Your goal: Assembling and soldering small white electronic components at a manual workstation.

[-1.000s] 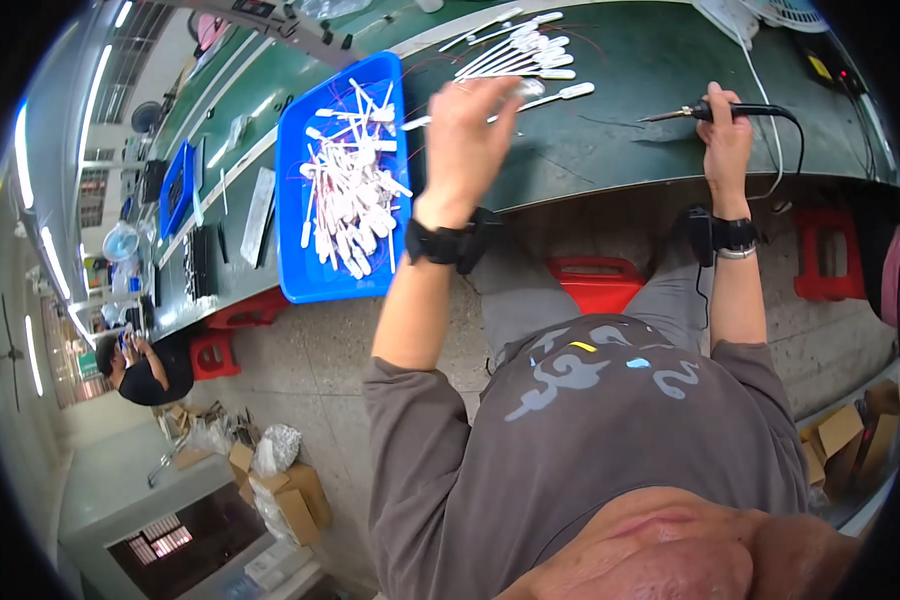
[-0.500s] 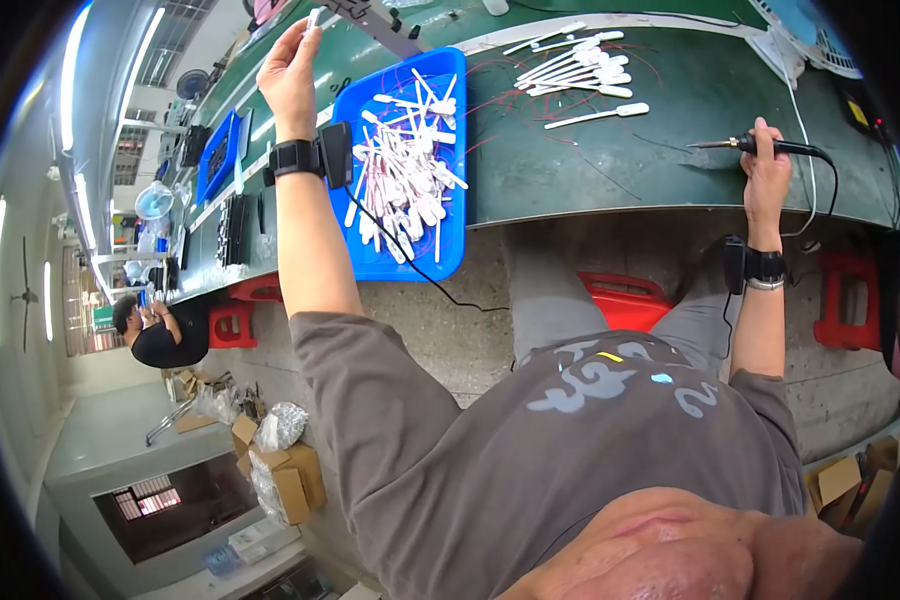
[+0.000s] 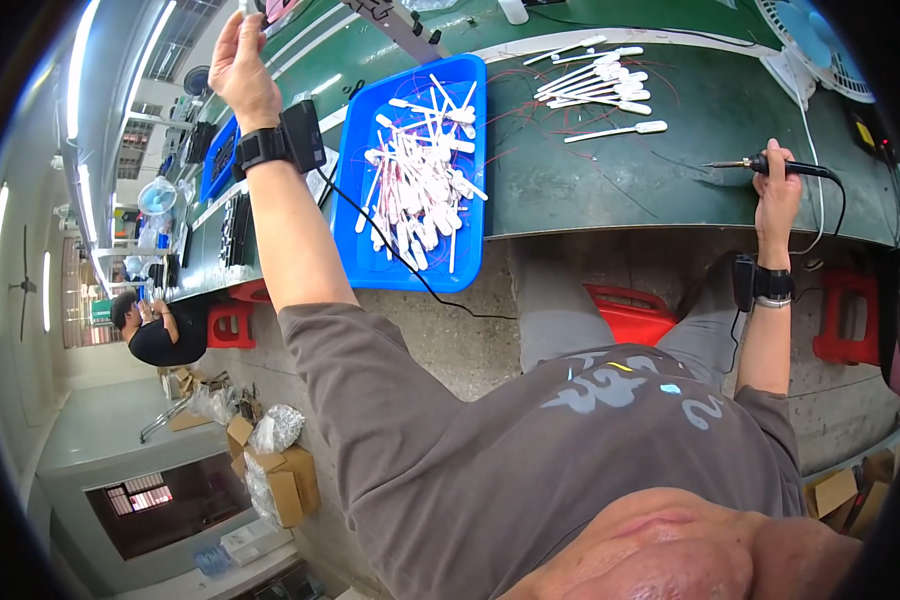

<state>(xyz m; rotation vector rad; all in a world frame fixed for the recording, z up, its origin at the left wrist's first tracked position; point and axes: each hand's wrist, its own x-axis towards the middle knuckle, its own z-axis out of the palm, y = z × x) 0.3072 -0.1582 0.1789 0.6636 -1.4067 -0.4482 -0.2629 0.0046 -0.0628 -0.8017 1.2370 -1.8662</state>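
Observation:
My left hand (image 3: 244,72) is raised beyond the far left of the blue tray. Its fingers pinch a small white piece (image 3: 247,8), partly cut off by the dark rim of the picture. My right hand (image 3: 776,200) grips a soldering iron (image 3: 796,167) near the table's front edge, with the metal tip pointing left. Between the hands, a blue tray (image 3: 477,180) bears a heap of white sticks with paddle-shaped ends (image 3: 420,190), with thin red wires among them. More such white sticks (image 3: 600,82) lie fanned on the green table, one of them (image 3: 620,131) apart and nearer me.
A metal bracket (image 3: 400,25) stands behind the tray. At the right are a fan (image 3: 815,45) and a black-and-yellow box (image 3: 863,128). A black cable (image 3: 400,250) from my left wrist crosses the tray. Another person (image 3: 160,335) sits far left.
My left hand has moved farther left, away from the tray, still pinching the small white piece. My right hand still holds the soldering iron in much the same place. The view has shifted slightly.

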